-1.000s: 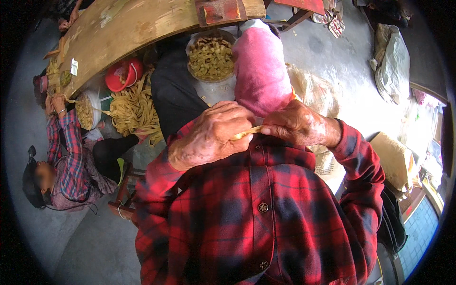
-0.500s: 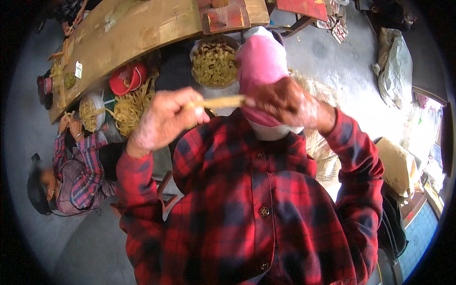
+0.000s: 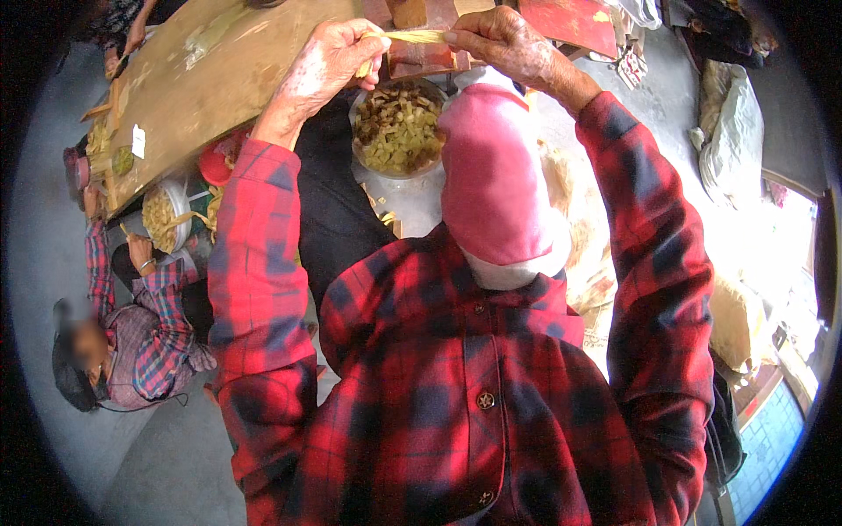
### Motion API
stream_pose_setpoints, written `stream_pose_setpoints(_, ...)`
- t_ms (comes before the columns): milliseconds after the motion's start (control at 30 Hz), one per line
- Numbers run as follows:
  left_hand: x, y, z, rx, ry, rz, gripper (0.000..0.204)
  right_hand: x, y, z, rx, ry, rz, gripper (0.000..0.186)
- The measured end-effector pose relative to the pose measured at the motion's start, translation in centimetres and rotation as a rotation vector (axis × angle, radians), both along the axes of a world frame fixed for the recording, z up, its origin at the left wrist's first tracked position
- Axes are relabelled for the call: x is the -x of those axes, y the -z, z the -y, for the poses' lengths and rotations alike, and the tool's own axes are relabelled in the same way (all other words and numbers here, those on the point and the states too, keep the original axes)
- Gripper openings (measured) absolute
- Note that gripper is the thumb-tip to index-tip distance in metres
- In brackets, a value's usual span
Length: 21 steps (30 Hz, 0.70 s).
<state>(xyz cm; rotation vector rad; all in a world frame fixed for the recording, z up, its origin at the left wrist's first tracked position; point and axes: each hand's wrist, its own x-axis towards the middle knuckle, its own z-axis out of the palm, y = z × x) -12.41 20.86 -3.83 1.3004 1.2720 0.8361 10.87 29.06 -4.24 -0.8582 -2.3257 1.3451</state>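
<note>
A pale yellow, fibrous strip (image 3: 419,37) is stretched between my two hands, at the top of the view, close to the table edge. My left hand (image 3: 331,63) is closed on one end, with a bit of strip hanging below its fingers. At the other end, my right hand (image 3: 504,44) pinches the strip between thumb and fingers. Beneath the hands stands a round basin (image 3: 399,174) full of short yellow-green pieces (image 3: 399,127). Beside it, below my right hand, is a pink cloth covering (image 3: 495,167) with a white edge.
A long wooden table (image 3: 219,79) runs along the upper left. At the left, a co-worker's hand (image 3: 140,250) is near a white bucket (image 3: 181,203) of yellow pieces. A red bucket (image 3: 213,165) is partly hidden by my sleeve. A whitish sack (image 3: 732,140) lies at the right.
Both hands have moved up and away from my chest, taking the strip toward the table. The basin and pink covering are now less hidden; my left sleeve hides more of the red bucket.
</note>
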Motion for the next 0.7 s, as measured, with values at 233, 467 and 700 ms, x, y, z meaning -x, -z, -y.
stream_pose_setpoints(233, -0.3, 1.0, -1.8, -0.007, -0.004, -0.014, 0.019, -0.1, -0.1, -1.2, 0.191, 0.01, 0.006, 0.024)
stream_pose_setpoints(467, 0.2, 4.5, -0.7, -0.007, -0.121, -0.092, 0.021, -1.5, 5.0, -1.3, -0.087, 0.04, 0.038, 0.031)
stream_pose_setpoints(700, 1.1, 4.2, 5.2, -0.102, 0.037, -0.577, 0.037, -5.2, 2.3, 5.1, -0.44, -0.041, 0.074, 0.017)
